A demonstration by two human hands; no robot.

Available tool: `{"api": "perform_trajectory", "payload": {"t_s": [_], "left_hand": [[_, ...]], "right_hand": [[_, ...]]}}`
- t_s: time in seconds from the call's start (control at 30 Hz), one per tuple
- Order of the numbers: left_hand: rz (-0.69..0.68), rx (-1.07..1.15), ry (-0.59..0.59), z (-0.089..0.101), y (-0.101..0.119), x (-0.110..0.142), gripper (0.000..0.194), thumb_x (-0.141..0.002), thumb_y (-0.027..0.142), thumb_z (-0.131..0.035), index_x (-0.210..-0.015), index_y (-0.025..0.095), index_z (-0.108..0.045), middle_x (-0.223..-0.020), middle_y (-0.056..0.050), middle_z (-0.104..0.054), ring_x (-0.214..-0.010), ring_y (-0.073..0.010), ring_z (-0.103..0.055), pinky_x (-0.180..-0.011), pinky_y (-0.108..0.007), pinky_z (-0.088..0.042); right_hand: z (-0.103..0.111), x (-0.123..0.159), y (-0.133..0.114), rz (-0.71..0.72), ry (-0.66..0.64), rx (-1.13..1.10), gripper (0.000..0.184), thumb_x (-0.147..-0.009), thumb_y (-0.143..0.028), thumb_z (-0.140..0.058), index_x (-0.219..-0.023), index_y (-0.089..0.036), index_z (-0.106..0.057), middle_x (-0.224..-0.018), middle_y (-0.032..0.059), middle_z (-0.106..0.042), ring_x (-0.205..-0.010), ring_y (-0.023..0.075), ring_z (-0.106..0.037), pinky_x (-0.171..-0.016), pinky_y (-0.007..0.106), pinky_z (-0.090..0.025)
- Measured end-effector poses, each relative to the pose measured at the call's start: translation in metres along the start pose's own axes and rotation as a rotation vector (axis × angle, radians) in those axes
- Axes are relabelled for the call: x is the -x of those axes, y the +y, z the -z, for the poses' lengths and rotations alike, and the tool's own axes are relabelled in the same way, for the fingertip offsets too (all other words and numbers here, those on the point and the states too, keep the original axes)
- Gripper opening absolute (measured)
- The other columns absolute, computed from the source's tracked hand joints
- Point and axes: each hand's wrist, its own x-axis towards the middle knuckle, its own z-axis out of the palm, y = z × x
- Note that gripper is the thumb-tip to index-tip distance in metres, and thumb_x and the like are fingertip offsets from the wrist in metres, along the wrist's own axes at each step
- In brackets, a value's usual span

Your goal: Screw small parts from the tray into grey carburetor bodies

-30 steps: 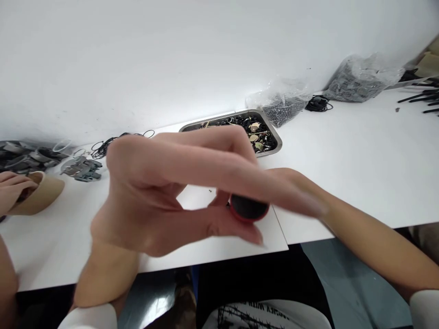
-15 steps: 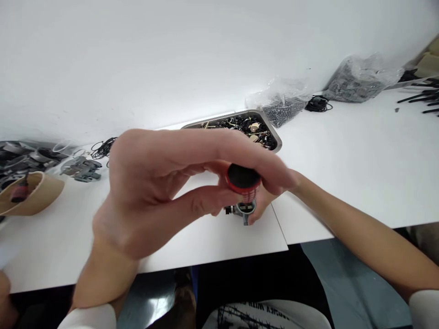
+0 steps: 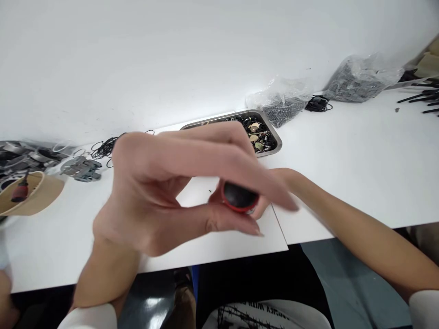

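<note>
My left hand is large in front of the camera, thumb and fingers curled around the handle of a screwdriver. I look down on the handle's black end with its red rim; shaft and tip are hidden beneath. Below it, close to the white table, is my right hand, mostly covered by the left. It holds a small grey part with a round opening, seen between its fingers a moment ago and now almost wholly hidden behind the screwdriver handle and my left hand.
Behind my hands a metal tray holds many small parts. Plastic bags of dark pieces and a coiled black cable lie along the wall. At left are a tan container with a red screwdriver and a grey housing.
The fingers of my left hand have shifted around the screwdriver handle, the thumb now reaching farther right. The handle's end sits slightly lower and to the left, covering the grey part.
</note>
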Motion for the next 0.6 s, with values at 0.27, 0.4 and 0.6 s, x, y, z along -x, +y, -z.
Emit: {"api": "perform_trajectory", "payload": {"t_s": [0.27,0.4,0.6], "left_hand": [[0.126,-0.053,0.033,-0.004,0.005,-0.008,0.025,-0.098,0.044,-0.057,-0.098,0.03,-0.078,-0.053,-0.002,-0.063,-0.061,-0.0199,-0.064,-0.038,-0.027,-0.05],[0.2,0.069,0.079,-0.005,0.009,-0.012,0.021,-0.096,0.04,-0.061,-0.098,0.028,-0.078,-0.056,-0.001,-0.061,-0.045,-0.0112,-0.057,-0.03,-0.019,-0.043],[0.093,-0.099,0.0,-0.002,0.009,-0.005,0.02,-0.096,0.043,-0.06,-0.1,0.032,-0.076,-0.059,0.003,-0.063,-0.07,-0.0175,-0.069,-0.046,-0.026,-0.057]], "right_hand": [[0.002,0.0,-0.001,0.014,-0.041,-0.084,0.06,-0.065,-0.041,-0.089,-0.12,-0.03,-0.069,-0.135,0.0016,-0.061,-0.116,0.0246,-0.064,-0.097,0.034,-0.054],[0.0,0.0,0.003,-0.008,-0.041,-0.105,0.06,-0.064,-0.042,-0.089,-0.119,-0.029,-0.07,-0.134,0.002,-0.061,-0.116,0.0256,-0.064,-0.097,0.035,-0.054],[-0.003,0.0,0.005,-0.022,-0.065,-0.057,0.07,-0.064,-0.045,-0.089,-0.128,-0.029,-0.066,-0.141,0.0018,-0.058,-0.124,0.0245,-0.06,-0.105,0.033,-0.051]]}}
